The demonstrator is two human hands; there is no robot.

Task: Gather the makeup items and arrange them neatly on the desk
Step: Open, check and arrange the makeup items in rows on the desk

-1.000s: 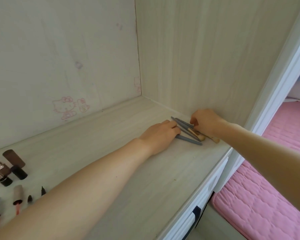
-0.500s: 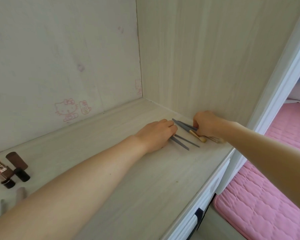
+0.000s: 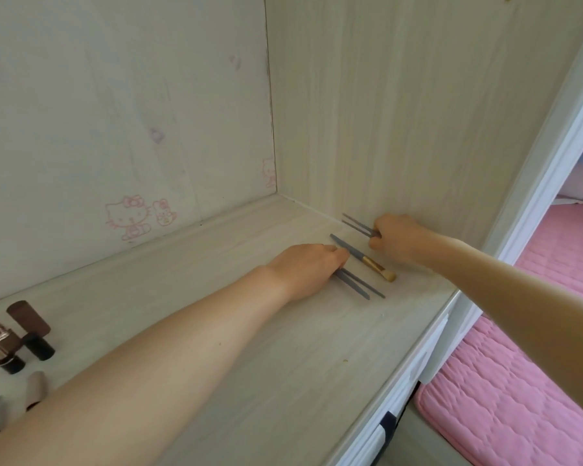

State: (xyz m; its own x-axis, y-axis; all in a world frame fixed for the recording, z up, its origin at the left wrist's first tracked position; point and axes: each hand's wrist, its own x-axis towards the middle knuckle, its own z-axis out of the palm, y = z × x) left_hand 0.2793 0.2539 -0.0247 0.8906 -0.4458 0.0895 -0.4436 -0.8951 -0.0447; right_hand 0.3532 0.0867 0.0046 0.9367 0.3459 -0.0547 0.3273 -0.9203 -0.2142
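Observation:
Several slim grey-blue makeup brushes lie on the pale wooden desk [image 3: 236, 358] near its right wall. My left hand [image 3: 305, 269] rests over two brush handles [image 3: 357, 288] that stick out from under it toward the desk's front. One brush with a gold ferrule and tan bristles [image 3: 367, 260] lies loose between the hands. My right hand [image 3: 396, 238] grips two more brushes [image 3: 355, 224], their handles pointing to the back corner. At the far left lie lipsticks [image 3: 4, 341] and a brown cap [image 3: 29, 317].
The side panel [image 3: 401, 112] stands right behind my right hand. Cartoon cat stickers [image 3: 132, 216] mark the back wall. The desk's front edge and white drawers [image 3: 401, 391] drop to a pink quilted bed [image 3: 505, 398] on the right.
The crossed bundle has come apart: my right hand has pulled two brushes back toward the wall, my left hand has drawn two others forward, and the tan-bristled brush is left lying between them.

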